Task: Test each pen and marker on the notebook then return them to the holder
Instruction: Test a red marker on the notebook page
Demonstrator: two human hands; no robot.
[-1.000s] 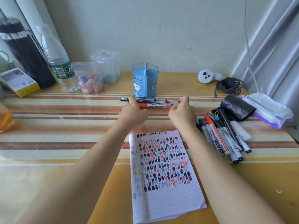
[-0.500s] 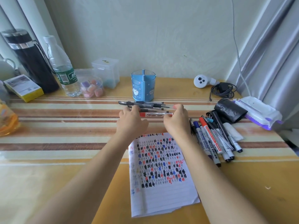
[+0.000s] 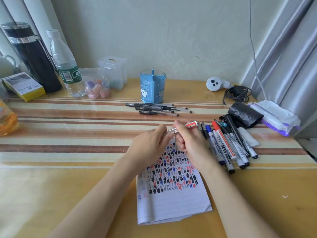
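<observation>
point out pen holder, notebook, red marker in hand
blue pen holder [image 3: 152, 90]: head view, front wall.
notebook [image 3: 173, 203]: head view, blank lower page.
red whiteboard marker [image 3: 190, 126]: head view, red label.

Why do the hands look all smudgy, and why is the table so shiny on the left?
In the head view, the left hand and right hand look softly smeared, likely motion blur, and so does the marker they hold. The table has a glossy top that shows pale glare at the left. The wide lens bends the table stripes and curtains near the edges.
</observation>
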